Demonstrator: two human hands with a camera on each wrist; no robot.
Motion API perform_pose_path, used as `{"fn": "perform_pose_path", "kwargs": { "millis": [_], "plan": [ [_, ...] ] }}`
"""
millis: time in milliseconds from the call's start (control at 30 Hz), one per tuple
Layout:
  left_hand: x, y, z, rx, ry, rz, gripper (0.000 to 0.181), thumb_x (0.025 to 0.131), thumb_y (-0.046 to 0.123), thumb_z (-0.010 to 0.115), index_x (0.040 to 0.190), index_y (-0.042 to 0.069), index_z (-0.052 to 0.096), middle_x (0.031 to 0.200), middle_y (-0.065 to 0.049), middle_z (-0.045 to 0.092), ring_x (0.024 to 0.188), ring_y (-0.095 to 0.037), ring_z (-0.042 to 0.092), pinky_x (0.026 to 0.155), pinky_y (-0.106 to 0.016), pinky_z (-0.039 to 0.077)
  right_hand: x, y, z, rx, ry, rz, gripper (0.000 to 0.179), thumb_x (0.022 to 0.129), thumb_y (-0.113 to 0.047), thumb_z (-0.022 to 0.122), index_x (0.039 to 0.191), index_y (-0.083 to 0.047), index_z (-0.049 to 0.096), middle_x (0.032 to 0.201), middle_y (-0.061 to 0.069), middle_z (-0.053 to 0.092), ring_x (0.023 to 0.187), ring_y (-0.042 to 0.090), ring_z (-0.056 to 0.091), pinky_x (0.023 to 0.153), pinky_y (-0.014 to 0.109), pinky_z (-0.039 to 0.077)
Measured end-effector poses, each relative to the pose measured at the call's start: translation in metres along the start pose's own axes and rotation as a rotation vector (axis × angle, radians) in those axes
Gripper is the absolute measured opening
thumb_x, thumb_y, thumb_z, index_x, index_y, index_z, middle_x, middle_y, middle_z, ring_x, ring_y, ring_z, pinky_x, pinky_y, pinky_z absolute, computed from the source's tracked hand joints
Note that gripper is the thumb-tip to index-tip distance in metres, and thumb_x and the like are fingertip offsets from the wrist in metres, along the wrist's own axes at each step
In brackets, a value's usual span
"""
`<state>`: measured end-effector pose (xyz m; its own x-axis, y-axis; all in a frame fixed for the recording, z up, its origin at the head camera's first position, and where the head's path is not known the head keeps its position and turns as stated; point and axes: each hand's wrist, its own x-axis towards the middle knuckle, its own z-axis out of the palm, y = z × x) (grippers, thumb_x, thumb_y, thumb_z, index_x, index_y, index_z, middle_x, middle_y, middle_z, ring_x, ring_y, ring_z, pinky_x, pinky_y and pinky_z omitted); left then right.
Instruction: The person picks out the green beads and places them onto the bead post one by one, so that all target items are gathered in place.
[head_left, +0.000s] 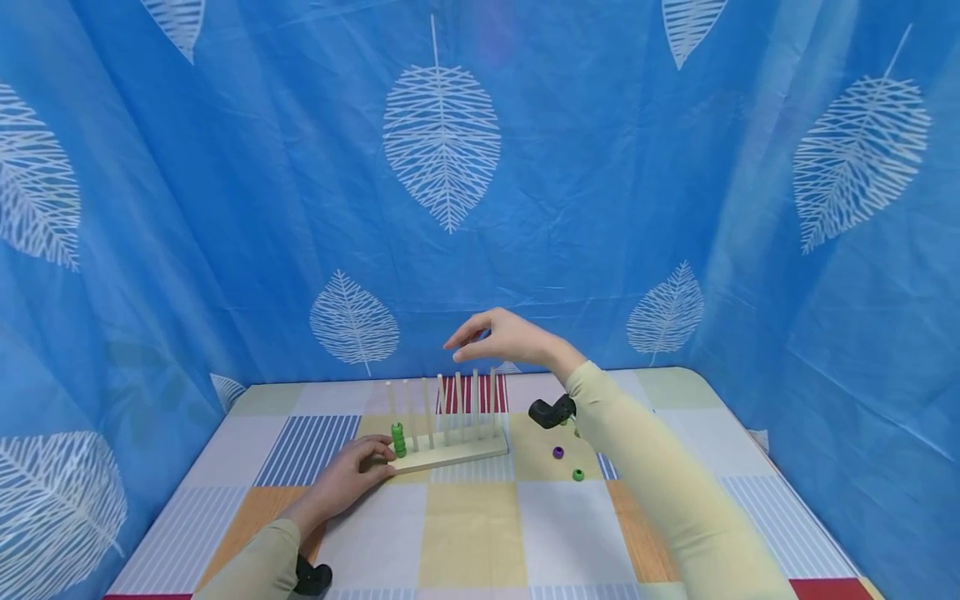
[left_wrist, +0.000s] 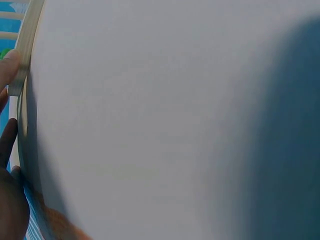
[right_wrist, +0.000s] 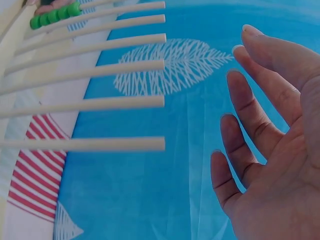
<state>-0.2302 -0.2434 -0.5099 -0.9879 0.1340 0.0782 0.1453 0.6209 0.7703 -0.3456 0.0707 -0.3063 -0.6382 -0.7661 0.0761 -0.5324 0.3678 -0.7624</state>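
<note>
A wooden peg stand [head_left: 459, 452] with several upright pegs sits on the table. Green beads [head_left: 398, 440] are stacked on its leftmost peg; the other pegs carry none. My left hand [head_left: 351, 473] holds the left end of the stand's base, its thumb [left_wrist: 10, 66] along the front edge in the left wrist view. Raised above the pegs, my right hand [head_left: 506, 337] holds nothing. Its fingers are apart and slightly bent in the right wrist view, facing the peg tips [right_wrist: 159, 65] without touching them.
Right of the stand lie a purple bead [head_left: 558, 452] and a green bead [head_left: 578, 475], with more beads partly hidden by the right forearm. A patchwork cloth [head_left: 472, 533] covers the table. Blue leaf-print curtains [head_left: 555, 192] hang behind it and at both sides.
</note>
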Motion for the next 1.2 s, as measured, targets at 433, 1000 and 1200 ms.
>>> {"fn": "perform_pose_path", "kwargs": {
  "millis": [433,1000,1200],
  "plan": [
    [0.000,0.000,0.001,0.003,-0.002,-0.005,0.010,0.093,0.021,0.077,0.099,0.021,0.070,0.140,-0.007,0.059,0.138,-0.036,0.045,0.117,-0.059,0.031,-0.025,0.014,-0.008,-0.018,0.038,0.053,0.024,0.094,-0.037,0.075,0.116,-0.028,0.076,0.123,-0.004,0.070,0.113,0.017,0.063,0.093,0.042,0.055],
    [-0.002,0.000,0.001,0.004,0.006,-0.008,0.010,0.094,0.021,0.077,0.100,0.021,0.070,0.141,-0.007,0.058,0.138,-0.036,0.045,0.117,-0.058,0.032,-0.062,0.043,0.002,-0.017,0.178,0.090,0.025,0.095,-0.037,0.075,0.116,-0.025,0.077,0.118,-0.007,0.068,0.116,0.025,0.058,0.094,0.043,0.050],
    [0.000,-0.002,0.002,-0.003,0.002,-0.006,0.010,0.094,0.022,0.077,0.100,0.022,0.070,0.141,-0.006,0.058,0.139,-0.035,0.044,0.117,-0.057,0.031,-0.081,0.058,0.011,-0.035,0.269,0.128,0.022,0.095,-0.039,0.074,0.113,-0.026,0.077,0.116,-0.007,0.068,0.115,0.026,0.058,0.095,0.043,0.047]
  ]
}}
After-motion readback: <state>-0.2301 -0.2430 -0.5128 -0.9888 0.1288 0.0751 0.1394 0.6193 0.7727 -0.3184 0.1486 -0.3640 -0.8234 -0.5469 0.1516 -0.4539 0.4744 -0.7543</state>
